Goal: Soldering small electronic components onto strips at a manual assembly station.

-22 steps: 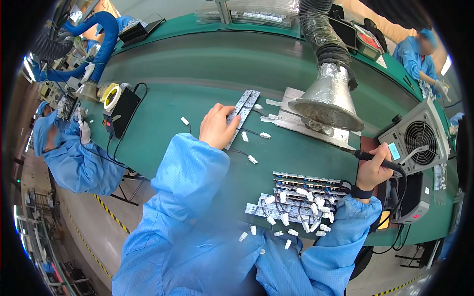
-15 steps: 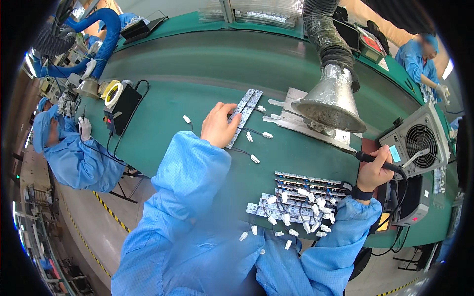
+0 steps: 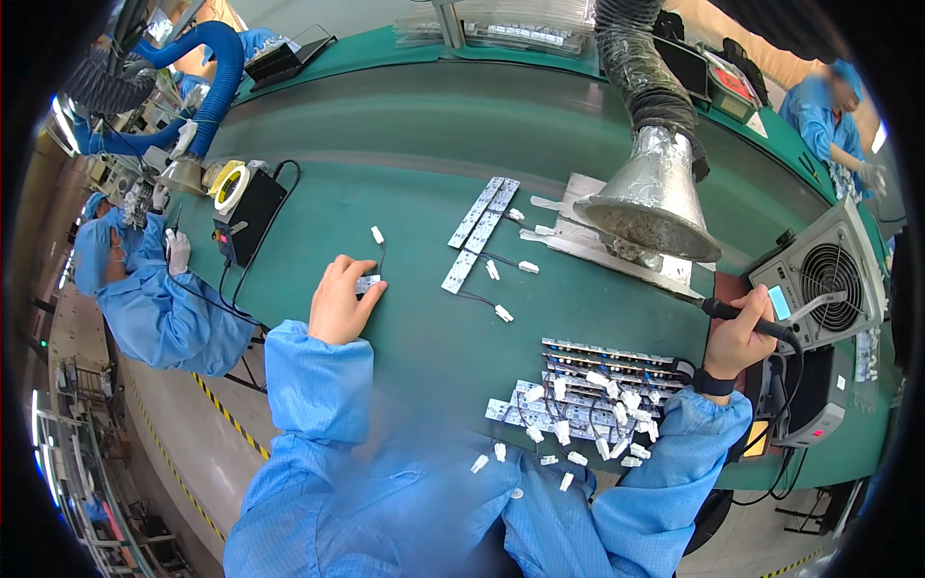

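My left hand (image 3: pixel 339 301) pinches the end of a small white circuit board (image 3: pixel 367 283) between thumb and fingers, low over the green mat. A dark wire runs from the board to a white plug connector (image 3: pixel 377 235); the rest of the board is hidden under the hand. To its right lie loose LED circuit board strips (image 3: pixel 482 223) with wired white plugs. My right hand (image 3: pixel 737 337) grips a soldering iron (image 3: pixel 721 308), its metal end pointing left beside a grey-white plate (image 3: pixel 626 258). Near my body is a row of board strips (image 3: pixel 540 412) with tangled plugs.
A metal fume hood (image 3: pixel 647 207) hangs low over the plate. At right stand a grey box with a fan (image 3: pixel 827 275) and a dark soldering unit (image 3: pixel 809 395). A black box with a yellow tape roll (image 3: pixel 229 188) sits left. Co-workers sit at left and far right.
My left hand has left the board strips and moved left and nearer to me, onto the small board with the plug. My right hand still holds the soldering iron in about the same spot.
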`<state>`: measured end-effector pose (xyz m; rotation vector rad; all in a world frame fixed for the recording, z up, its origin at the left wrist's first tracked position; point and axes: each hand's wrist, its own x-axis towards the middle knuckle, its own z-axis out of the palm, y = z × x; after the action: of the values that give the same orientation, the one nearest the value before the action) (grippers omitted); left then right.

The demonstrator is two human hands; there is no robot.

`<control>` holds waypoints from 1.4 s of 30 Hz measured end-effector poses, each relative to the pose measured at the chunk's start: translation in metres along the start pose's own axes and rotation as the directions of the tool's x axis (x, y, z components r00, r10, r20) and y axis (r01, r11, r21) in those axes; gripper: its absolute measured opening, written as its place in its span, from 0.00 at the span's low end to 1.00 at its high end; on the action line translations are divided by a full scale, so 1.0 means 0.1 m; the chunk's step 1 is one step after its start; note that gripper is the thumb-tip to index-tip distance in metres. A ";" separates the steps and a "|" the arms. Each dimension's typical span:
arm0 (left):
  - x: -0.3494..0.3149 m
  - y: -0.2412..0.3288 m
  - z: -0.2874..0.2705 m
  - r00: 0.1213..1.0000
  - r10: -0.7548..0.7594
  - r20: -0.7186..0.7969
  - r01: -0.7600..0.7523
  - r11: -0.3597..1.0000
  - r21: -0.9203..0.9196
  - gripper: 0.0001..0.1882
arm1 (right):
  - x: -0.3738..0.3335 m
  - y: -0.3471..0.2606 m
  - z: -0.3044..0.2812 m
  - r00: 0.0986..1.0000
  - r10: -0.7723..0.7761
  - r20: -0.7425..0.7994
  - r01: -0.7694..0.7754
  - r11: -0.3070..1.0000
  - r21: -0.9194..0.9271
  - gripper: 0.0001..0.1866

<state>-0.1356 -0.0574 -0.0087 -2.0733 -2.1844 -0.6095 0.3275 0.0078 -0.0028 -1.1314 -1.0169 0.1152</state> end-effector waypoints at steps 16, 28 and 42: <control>0.33 1.28 -0.16 0.932 0.135 0.336 0.137 0.727 -0.673 0.12 | -0.02 0.02 -0.01 0.999 0.033 0.005 -0.033 0.998 0.051 0.23; 0.41 1.40 -0.02 0.613 0.707 0.353 -0.569 0.705 -0.424 0.15 | 0.01 0.03 0.01 1.000 0.020 -0.018 -0.020 0.999 0.028 0.23; 0.51 1.57 -0.20 0.732 0.652 0.200 -0.448 0.681 -0.579 0.13 | 0.02 0.06 -0.03 0.999 -0.032 -0.023 0.031 0.999 -0.020 0.22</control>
<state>0.0080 -0.0139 0.0631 -3.2021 -1.4167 -0.7861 0.3333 0.0096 -0.0069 -1.1318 -1.0164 0.0666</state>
